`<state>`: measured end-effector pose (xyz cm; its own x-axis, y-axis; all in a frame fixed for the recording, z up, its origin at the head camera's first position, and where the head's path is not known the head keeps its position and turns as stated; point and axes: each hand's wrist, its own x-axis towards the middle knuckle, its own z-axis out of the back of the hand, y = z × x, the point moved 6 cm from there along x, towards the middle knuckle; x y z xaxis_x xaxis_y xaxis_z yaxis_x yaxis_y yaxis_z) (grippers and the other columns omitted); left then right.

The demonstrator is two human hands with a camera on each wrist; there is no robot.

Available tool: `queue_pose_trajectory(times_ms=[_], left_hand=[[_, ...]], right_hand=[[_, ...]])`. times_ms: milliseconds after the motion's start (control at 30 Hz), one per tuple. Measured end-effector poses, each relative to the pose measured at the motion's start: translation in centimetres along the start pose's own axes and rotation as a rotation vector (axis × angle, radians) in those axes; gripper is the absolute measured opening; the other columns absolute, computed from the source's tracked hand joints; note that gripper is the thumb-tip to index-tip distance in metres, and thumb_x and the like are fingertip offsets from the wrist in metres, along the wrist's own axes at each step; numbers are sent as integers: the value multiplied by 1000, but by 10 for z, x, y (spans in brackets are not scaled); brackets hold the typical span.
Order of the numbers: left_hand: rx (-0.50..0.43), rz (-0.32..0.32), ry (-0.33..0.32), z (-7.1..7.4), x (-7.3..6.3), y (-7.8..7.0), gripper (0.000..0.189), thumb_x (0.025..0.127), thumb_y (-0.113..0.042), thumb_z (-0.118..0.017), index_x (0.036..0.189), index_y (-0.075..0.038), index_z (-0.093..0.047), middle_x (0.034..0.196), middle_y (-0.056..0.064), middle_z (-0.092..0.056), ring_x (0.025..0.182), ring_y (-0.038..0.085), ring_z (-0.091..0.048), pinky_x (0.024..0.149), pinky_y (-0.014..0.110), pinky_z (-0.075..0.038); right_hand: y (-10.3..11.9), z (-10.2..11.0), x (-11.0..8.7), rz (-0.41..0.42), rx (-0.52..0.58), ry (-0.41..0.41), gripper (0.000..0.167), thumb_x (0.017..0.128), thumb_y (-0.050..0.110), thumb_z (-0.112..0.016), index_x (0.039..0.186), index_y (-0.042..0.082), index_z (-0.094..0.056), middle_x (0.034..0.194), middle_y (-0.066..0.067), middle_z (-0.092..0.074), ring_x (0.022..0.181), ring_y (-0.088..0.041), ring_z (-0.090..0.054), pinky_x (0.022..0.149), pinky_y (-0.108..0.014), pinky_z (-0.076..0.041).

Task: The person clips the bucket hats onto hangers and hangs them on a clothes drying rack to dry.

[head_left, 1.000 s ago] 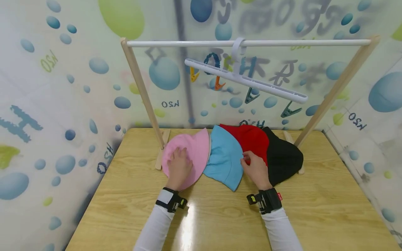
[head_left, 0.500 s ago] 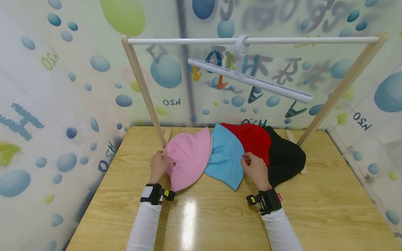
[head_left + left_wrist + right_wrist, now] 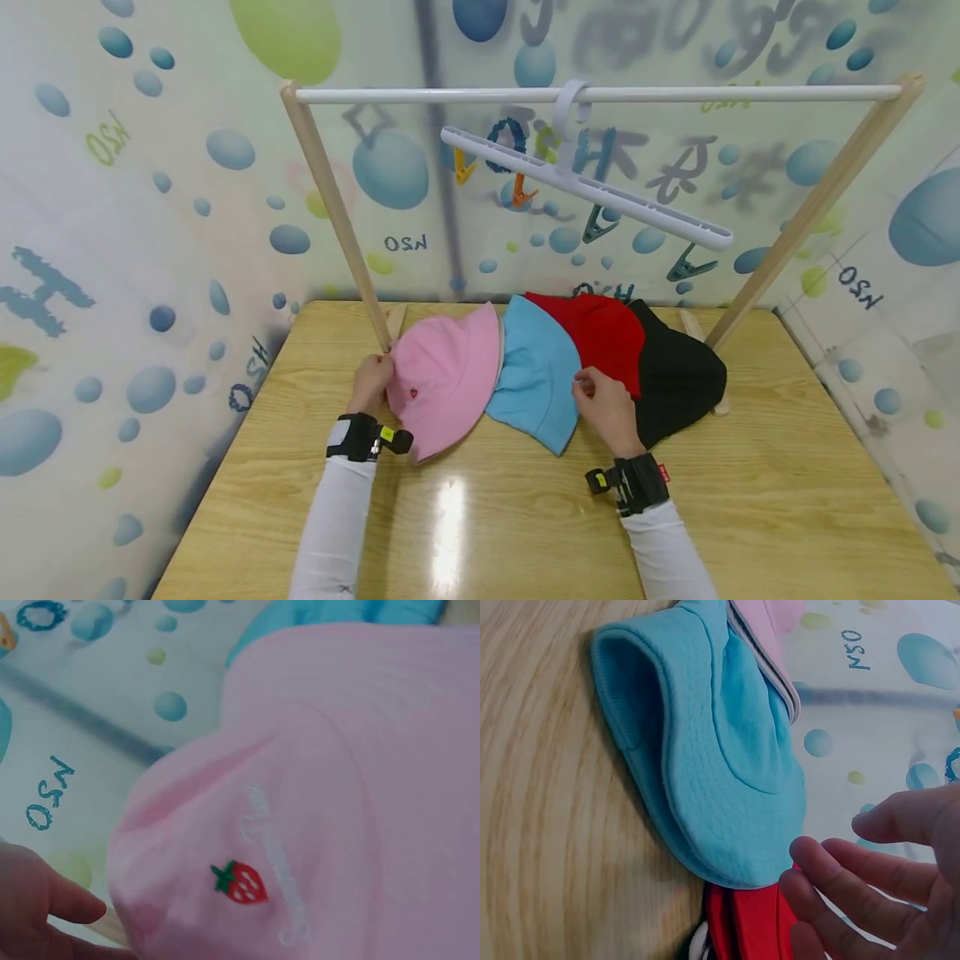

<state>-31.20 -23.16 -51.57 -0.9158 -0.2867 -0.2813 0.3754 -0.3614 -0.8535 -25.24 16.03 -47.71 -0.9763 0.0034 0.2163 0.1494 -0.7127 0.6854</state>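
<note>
My left hand (image 3: 370,385) is at the left end of a pink bucket hat (image 3: 448,362), its fingertips by the crown. The left wrist view shows the thumb apart from the cloth; a red strawberry patch (image 3: 246,883) and white lettering mark the hat. Over the red hat (image 3: 606,332), my right hand (image 3: 609,408) has its fingertips at the brim edge of a light blue bucket hat (image 3: 536,375). Its fingers are loosely bent, thumb apart, in the right wrist view, and grip nothing. A black hat (image 3: 678,375) lies at the right end of the overlapping row.
Behind the hats stands a wooden rack with a white bar (image 3: 450,96). From it hangs a white hanger (image 3: 585,187) with yellow, orange and dark green clips. The wooden table (image 3: 510,533) meets a patterned wall at the back.
My left hand has moved left from the top of the pink hat's crown to its left edge, uncovering the strawberry patch. The right hand has stayed nearly still by the blue brim.
</note>
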Motion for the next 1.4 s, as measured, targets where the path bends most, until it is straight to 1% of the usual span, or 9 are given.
queue_pose_trajectory(times_ms=[100, 167, 367, 467, 633, 833, 1000, 1133, 1400], left_hand=[[-179, 99, 82, -2, -17, -14, 53, 103, -28, -35, 136, 15, -37, 115, 21, -43, 102, 30, -45, 87, 40, -42], [-252, 133, 123, -4, -19, -16, 58, 104, -31, -35, 141, 14, -30, 119, 21, -41, 106, 30, -43, 92, 41, -40], [-270, 142, 171, -8, -16, -19, 58, 105, -32, -29, 149, 4, -22, 141, 23, -33, 122, 32, -36, 106, 47, -29], [-308, 100, 156, -7, -15, -25, 54, 105, -27, -30, 149, 3, -22, 145, 23, -31, 124, 30, -33, 108, 46, -25], [-365, 13, 139, -6, -16, -41, 49, 104, -17, -34, 147, 6, -24, 140, 22, -31, 122, 28, -32, 106, 41, -25], [-320, -40, 127, -3, -23, -59, 44, 105, -18, -37, 142, 6, -32, 129, 19, -36, 115, 28, -36, 101, 39, -30], [-299, -95, 90, 0, -28, -73, 38, 104, -19, -40, 133, 5, -38, 113, 15, -39, 101, 25, -41, 85, 33, -35], [-287, -185, 75, 3, -32, -84, 29, 104, -18, -42, 123, 4, -41, 103, 11, -39, 90, 21, -42, 74, 29, -35], [-237, -352, 66, 7, -42, -105, 23, 103, -17, -46, 117, 1, -48, 92, 9, -50, 80, 19, -48, 70, 28, -38]], right_hand=[[-1, -3, 0, -4, 0, 12, 17, 92, 14, -62, 104, 2, -66, 87, -9, -69, 72, -23, -63, 61, -41, -51], [-1, -5, 0, -3, 2, 23, 18, 92, 15, -61, 105, 2, -66, 87, -9, -69, 72, -23, -63, 61, -41, -51], [2, -8, 0, 5, 12, 36, 21, 92, 14, -62, 108, 0, -64, 87, -10, -70, 74, -25, -65, 61, -41, -50], [3, -7, 0, 4, 22, 32, 24, 92, 12, -62, 112, -2, -62, 89, -12, -70, 76, -26, -65, 61, -41, -50], [2, -7, 1, 5, 23, 28, 30, 92, 11, -62, 119, -3, -58, 90, -13, -70, 75, -27, -65, 59, -41, -49], [-2, -11, 3, 11, 27, 30, 39, 91, 10, -62, 127, -1, -52, 90, -13, -69, 75, -27, -65, 57, -38, -49], [-5, -14, 5, -9, 40, 46, 43, 91, 10, -62, 131, 1, -49, 94, -12, -68, 79, -26, -65, 58, -38, -49], [-4, -15, 6, -14, 43, 50, 43, 91, 11, -62, 131, 2, -49, 96, -12, -68, 80, -26, -65, 59, -39, -50], [4, -14, 7, 23, 28, 47, 41, 92, 11, -61, 130, 1, -50, 95, -13, -68, 80, -27, -65, 60, -40, -51]])
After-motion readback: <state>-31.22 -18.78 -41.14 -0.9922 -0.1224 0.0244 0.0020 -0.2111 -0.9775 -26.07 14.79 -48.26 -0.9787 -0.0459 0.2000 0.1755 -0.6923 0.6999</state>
